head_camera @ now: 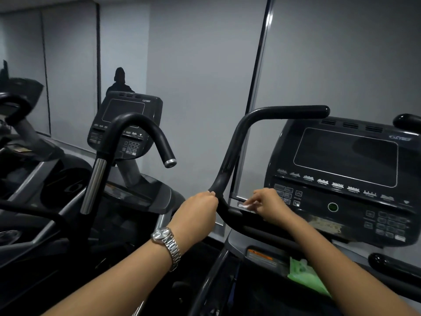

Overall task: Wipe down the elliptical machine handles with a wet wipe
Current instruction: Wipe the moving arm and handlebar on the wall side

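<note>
The black curved left handle (237, 142) of the elliptical rises from the machine's lower bar and bends right toward the console. My left hand (198, 208), with a silver watch on its wrist, grips the lower bend of this handle. My right hand (268, 205) pinches a white wet wipe (246, 206) and presses it on the handle's lower bar, just right of my left hand. Part of the wipe is hidden under my fingers.
The dark console (344, 176) with a screen and keypad stands at the right. A green wipe packet (305, 277) lies in the tray below it. A second machine with a hooked handle (141, 124) and console stands at the left. Grey walls and a mirror lie behind.
</note>
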Demonstrator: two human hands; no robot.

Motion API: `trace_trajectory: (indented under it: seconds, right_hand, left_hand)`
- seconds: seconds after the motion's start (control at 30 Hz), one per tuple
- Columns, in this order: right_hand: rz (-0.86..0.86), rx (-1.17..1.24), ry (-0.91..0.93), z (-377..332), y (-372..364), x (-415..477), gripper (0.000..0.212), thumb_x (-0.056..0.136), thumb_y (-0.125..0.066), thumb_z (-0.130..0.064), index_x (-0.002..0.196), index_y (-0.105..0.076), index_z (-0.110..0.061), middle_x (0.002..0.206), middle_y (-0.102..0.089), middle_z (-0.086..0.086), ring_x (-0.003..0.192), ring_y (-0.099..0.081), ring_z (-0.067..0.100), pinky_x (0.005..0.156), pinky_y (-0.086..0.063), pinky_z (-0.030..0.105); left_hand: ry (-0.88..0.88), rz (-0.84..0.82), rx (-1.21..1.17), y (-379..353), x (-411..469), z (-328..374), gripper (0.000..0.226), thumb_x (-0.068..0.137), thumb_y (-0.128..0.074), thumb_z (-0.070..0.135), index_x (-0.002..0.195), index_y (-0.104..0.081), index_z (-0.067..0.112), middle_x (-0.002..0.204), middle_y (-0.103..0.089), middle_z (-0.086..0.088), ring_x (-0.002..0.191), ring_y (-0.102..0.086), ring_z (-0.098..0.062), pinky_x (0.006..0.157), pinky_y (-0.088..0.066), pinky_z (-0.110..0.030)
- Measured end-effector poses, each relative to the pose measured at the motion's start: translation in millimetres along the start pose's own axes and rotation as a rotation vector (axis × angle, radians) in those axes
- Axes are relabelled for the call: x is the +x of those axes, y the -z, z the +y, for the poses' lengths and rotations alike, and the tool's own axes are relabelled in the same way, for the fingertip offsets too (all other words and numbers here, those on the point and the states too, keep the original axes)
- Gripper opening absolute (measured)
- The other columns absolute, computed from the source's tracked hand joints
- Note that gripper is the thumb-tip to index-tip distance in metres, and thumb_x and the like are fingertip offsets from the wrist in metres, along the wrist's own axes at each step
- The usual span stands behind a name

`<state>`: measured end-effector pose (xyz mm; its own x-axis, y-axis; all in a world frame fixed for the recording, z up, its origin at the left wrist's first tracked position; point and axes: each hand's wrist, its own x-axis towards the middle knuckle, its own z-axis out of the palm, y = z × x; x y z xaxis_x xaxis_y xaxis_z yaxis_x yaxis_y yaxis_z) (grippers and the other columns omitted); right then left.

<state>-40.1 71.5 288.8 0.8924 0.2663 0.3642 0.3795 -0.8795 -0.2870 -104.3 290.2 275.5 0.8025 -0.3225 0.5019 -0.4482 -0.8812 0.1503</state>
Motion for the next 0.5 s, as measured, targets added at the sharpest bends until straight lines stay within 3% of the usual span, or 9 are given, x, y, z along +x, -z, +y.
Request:
trace_trajectory:
  seconds: [0.13,0.23,0.3,0.37,0.5]
  right_hand:
    - [0.387,0.121,0.230,-6.2,37.2,18.1,0.021,0.077,-0.069,0.009,0.094,-0.074,-0.003,0.075,-0.064,-0.002,0.066,-0.058,-0.004,0.064,-0.044,0.002]
    - [0.615,-0.017,0.477,-19.8,40.0,45.8,0.018,0.080,-0.067,0.004,0.097,-0.073,-0.003,0.087,-0.068,0.009,0.075,-0.065,0.018,0.072,-0.055,0.020]
    - [0.623,-0.120,0.569,-28.0,24.2,61.7,0.022,0.079,-0.067,0.009,0.097,-0.073,-0.002,0.096,-0.070,0.014,0.088,-0.068,0.028,0.077,-0.057,0.034]
    - [0.506,-0.220,0.647,-28.1,-3.5,68.9,0.029,0.073,-0.069,0.013,0.098,-0.072,-0.001,0.101,-0.070,0.015,0.099,-0.066,0.030,0.079,-0.058,0.040]
    - [0.366,-0.311,0.783,-7.2,-24.0,62.9,0.028,0.080,-0.061,0.006,0.103,-0.071,-0.004,0.107,-0.070,0.008,0.103,-0.065,0.024,0.074,-0.059,0.036]
  left_hand:
    - [-0.028,-0.012,0.022,1.8,17.1,4.5,0.015,0.090,-0.047,0.001,0.093,-0.057,0.011,0.112,-0.056,-0.004,0.094,-0.059,-0.020,0.079,-0.051,-0.030]
    - [0.005,-0.035,0.051,0.0,22.6,4.9,0.016,0.089,-0.046,-0.001,0.085,-0.051,0.013,0.102,-0.055,-0.003,0.073,-0.052,-0.018,0.063,-0.040,-0.026]
    - [0.029,-0.028,0.056,-2.4,23.7,3.6,0.020,0.088,-0.046,-0.002,0.080,-0.044,0.016,0.098,-0.058,-0.003,0.066,-0.050,-0.018,0.058,-0.037,-0.026]
    - [0.032,-0.009,0.074,-2.8,22.8,3.6,0.020,0.089,-0.046,0.000,0.079,-0.042,0.017,0.094,-0.058,-0.003,0.065,-0.050,-0.018,0.057,-0.036,-0.027]
    - [0.026,0.007,0.099,-1.7,21.1,5.8,0.016,0.091,-0.046,0.001,0.084,-0.051,0.015,0.097,-0.055,-0.002,0.064,-0.044,-0.017,0.060,-0.035,-0.027]
